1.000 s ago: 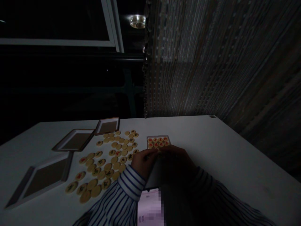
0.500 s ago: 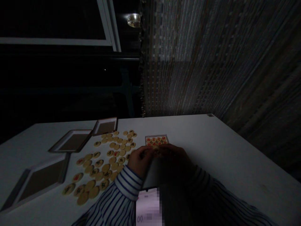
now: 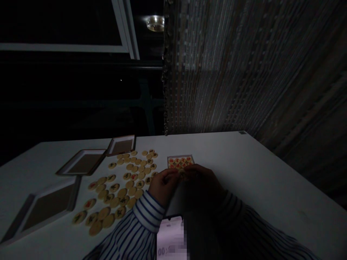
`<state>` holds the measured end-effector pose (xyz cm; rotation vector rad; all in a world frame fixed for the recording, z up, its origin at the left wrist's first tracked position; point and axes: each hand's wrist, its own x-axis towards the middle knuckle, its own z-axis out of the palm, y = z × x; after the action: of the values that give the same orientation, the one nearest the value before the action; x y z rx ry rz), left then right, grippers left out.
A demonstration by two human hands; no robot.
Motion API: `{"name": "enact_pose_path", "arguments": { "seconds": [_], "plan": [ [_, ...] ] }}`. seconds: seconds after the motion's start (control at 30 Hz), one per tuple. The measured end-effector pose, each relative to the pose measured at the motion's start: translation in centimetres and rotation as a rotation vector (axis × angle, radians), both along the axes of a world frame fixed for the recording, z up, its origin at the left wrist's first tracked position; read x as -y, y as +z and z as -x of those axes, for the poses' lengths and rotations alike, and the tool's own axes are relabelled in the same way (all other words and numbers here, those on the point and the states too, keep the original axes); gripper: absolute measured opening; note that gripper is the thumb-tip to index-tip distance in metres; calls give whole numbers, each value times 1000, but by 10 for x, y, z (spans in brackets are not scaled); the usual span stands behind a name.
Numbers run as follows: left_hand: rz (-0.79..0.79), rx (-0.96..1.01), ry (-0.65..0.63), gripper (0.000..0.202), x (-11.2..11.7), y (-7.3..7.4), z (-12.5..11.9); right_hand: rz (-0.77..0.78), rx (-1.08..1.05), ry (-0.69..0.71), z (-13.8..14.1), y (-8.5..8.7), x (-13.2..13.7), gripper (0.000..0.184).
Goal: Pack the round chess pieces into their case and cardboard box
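My left hand (image 3: 163,187) and my right hand (image 3: 207,182) meet in front of a small box (image 3: 192,156) near the table's middle. Between their fingertips is a round wooden Chinese chess piece (image 3: 181,172), pinched from both sides. Its marking is too dark to read. In the box, pieces with red characters (image 3: 177,160) lie in rows, face up; my fingers hide its near part. Many loose chess pieces (image 3: 130,184) spread over the table left of my left hand, some with black or red characters, others blank side up.
Three shallow open trays or lids, a near one (image 3: 50,204), a middle one (image 3: 84,162) and a far one (image 3: 121,144), lie along the left of the white table (image 3: 260,187). A lit phone (image 3: 170,238) lies between my forearms. Behind the table hangs a woven curtain (image 3: 206,72).
My hands have shifted very slightly, with the piece still between the fingertips. A little more of the red pieces in the box shows. The loose pieces and trays stay put.
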<state>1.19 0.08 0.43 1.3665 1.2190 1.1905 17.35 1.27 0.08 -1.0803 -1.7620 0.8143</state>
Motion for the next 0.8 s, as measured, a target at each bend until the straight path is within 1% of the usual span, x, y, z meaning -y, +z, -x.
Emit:
{"name": "enact_pose_path", "arguments": {
  "seconds": [0.1, 0.3, 0.37, 0.43, 0.5, 0.6, 0.7, 0.8],
  "plan": [
    [2, -9, -8, 22, 0, 0, 0, -25, 16, 1, -1, 0, -1, 17],
    [-43, -133, 29, 21, -1, 4, 3, -105, 58, 36, 0, 0, 0, 18],
    [-38, -114, 29, 22, -1, 4, 3, -128, 52, 57, 1, 0, 0, 18],
    [-17, -51, 13, 22, -1, 4, 2, -162, 65, 75, 2, 0, 1, 20],
    [10, 4, 8, 23, -1, 4, 2, -223, 120, 81, 2, 2, 1, 21],
    [26, 6, 22, 23, -1, 2, 2, -312, 261, 67, 5, 5, 0, 17],
    [18, -15, 15, 22, -2, 1, 3, -345, 399, 32, 7, 9, 1, 13],
    [11, -13, 6, 23, -1, 1, 2, -364, 482, 10, 7, 13, 2, 15]
  ]
}}
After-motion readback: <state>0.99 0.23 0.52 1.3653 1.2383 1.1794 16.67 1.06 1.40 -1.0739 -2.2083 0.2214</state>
